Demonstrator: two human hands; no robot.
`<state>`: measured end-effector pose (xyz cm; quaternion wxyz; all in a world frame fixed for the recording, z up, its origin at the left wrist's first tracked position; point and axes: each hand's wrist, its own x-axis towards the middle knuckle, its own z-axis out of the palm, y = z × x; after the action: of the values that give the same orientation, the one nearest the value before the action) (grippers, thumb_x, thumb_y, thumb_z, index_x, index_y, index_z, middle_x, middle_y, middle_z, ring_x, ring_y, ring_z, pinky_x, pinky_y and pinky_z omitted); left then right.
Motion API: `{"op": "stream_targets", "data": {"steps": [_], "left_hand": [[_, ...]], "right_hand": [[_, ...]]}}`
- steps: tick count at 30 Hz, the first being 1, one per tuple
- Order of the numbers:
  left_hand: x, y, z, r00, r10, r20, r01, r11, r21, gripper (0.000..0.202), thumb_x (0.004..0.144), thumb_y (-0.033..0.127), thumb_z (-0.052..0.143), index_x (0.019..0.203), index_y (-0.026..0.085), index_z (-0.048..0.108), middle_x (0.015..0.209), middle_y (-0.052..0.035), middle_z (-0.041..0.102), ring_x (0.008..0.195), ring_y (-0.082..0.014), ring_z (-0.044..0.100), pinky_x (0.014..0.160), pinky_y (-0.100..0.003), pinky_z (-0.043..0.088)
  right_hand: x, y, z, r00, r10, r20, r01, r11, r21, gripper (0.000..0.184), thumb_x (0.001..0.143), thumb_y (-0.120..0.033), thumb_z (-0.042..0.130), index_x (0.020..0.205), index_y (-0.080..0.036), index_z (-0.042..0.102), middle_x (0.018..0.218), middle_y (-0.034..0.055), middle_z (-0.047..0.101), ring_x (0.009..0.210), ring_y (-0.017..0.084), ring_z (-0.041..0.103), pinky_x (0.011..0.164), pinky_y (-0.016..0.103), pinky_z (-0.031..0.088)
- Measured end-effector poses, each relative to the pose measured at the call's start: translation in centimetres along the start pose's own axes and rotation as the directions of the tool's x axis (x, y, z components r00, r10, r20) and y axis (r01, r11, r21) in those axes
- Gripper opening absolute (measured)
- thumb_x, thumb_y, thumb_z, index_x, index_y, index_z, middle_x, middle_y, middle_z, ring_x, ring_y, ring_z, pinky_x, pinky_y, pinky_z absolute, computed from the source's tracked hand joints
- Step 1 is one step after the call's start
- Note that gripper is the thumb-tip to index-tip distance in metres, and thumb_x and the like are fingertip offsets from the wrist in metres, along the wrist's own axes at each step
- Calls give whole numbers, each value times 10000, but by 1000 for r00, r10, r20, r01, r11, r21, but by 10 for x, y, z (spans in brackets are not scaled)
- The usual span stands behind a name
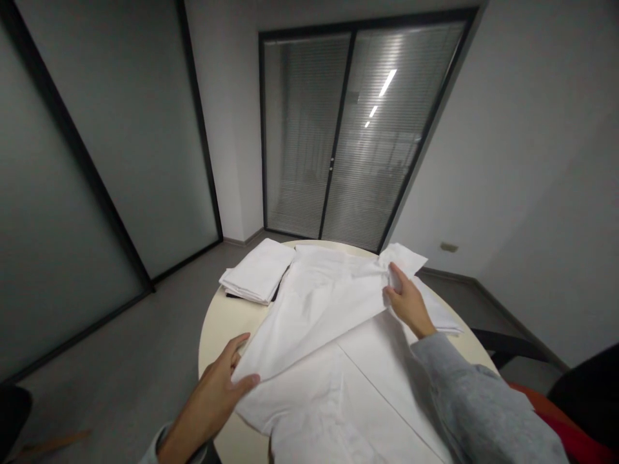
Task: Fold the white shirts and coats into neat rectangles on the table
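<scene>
A white shirt [329, 335] lies spread over a round cream table [217, 322], with one side folded across its body. My left hand [217, 390] pinches the near left corner of the folded part, thumb on top of the cloth. My right hand [409, 299] grips the cloth at the far right, near the shirt's shoulder, with its fingers closed on a fold. A grey sleeve covers my right forearm.
A stack of folded white cloth [256, 274] rests at the table's far left, on something dark. A red and black chair [570, 412] stands at the right. Glass doors with blinds [353, 135] lie beyond the table, and grey floor to the left.
</scene>
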<state>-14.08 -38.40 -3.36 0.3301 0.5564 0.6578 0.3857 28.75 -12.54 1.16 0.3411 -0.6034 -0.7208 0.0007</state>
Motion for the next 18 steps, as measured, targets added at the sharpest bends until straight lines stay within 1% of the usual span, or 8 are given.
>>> {"op": "stream_targets", "data": {"steps": [2,3,6,8,11,13,15,18], "left_hand": [[8,6,-7,1000,13,25,-15,998,64,669,843,466,667,1424,187,489,1003,-47,736,906,-243,712,809,-333,539],[14,12,-12,999,28,20,-30,992,125,610,861,500,646,1374,191,534,999,-48,734,904,-240,706,817,-332,531],[45,41,-21,997,66,-44,-45,926,375,487,942,564,528,1248,199,629,959,-61,735,872,-239,705,797,-330,509],[69,66,-17,994,83,-66,-32,826,563,465,977,570,488,1197,200,662,971,-96,750,914,-267,720,799,-344,506],[99,96,5,989,137,-62,-32,598,801,434,987,521,517,1134,147,684,980,-171,760,942,-341,735,781,-397,522],[112,104,23,983,181,-32,-64,502,862,378,976,427,558,1137,110,684,978,-198,761,948,-366,741,774,-418,534],[119,103,35,978,208,-6,-95,475,875,294,970,308,543,1109,103,702,972,-201,763,958,-362,744,784,-422,538],[125,96,35,977,212,-7,-96,470,877,295,966,195,463,1002,110,743,962,-214,760,966,-346,744,800,-416,536]], "right_hand": [[-13,10,12,992,57,116,-47,995,-91,676,841,-252,570,1506,-148,516,1340,149,654,1080,267,666,1033,379,476],[-21,15,18,986,79,149,-61,990,-124,644,825,-247,590,1458,-130,566,1288,165,666,1038,271,674,1001,377,492],[-44,20,31,981,122,148,-94,979,-179,599,824,-270,619,1399,-100,606,1261,220,626,987,300,672,973,425,500],[-54,18,37,983,130,132,-100,972,-214,623,847,-284,606,1439,-94,560,1338,251,562,1027,326,660,983,462,493],[-60,14,42,989,109,104,-80,966,-244,635,869,-258,558,1468,-58,503,1430,271,483,1124,354,634,1001,481,496],[-61,11,43,996,79,49,-68,980,-189,636,872,-233,529,1482,-58,473,1454,256,457,1162,344,620,1012,476,509],[-59,10,42,998,25,-59,-29,998,-60,651,875,-223,513,1508,-90,437,1464,226,436,1224,329,586,1027,469,521],[-56,6,37,972,-61,-226,90,989,118,659,896,-231,494,1541,-136,402,1466,200,415,1330,320,500,988,453,567]]}}
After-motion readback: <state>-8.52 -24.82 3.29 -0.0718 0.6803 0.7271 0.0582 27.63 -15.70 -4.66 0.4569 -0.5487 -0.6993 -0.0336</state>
